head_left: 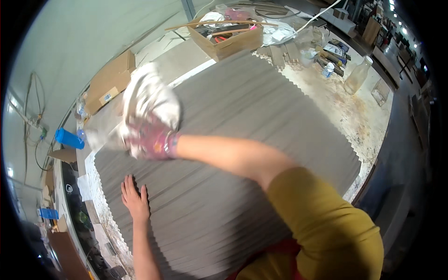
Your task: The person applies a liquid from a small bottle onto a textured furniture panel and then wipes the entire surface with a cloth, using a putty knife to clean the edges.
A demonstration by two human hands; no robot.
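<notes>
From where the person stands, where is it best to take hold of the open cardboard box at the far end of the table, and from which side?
Probably the cardboard box is best held with both hands on its two long outer walls, coming from above and the near side. It is open on top and full of tools, with thin sticks lying across the rim, so the rim is poorly reachable.

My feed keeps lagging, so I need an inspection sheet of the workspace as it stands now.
Surface: stained workbench under a wide grey pleated sheet.
Job's things: white cloth, blurred, on the sheet's far left edge.
Clutter: open box of tools, wooden slats, plastic bottle, flat cardboard, blue cylinder.
Grippers: right hand, in a patterned glove, grips the cloth; left hand, bare, lies flat on the sheet.
Cables: white cable at the far end; wires on the left wall.
Surroundings: dim shop aisle on the right.
</notes>
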